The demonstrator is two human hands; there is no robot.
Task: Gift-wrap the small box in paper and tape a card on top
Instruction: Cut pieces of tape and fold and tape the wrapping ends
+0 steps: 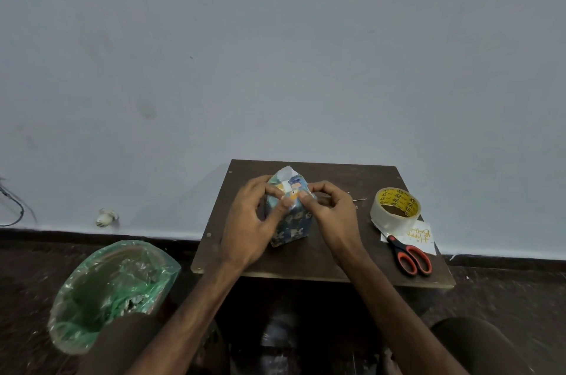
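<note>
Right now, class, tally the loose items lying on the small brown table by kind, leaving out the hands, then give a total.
Wrapped box: 1
Tape roll: 1
Scissors: 1
Card: 1
Total: 4

Table (337, 258): box (291, 227), tape (395, 210), scissors (410, 256), card (424, 235).

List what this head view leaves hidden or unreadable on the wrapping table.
Head view:
1. Top fold of wrapped box: covered by left hand and right hand.
2. Wording on card: too small, partly under tape roll and scissors.
3. Near rim of bin: behind a knee.
</note>
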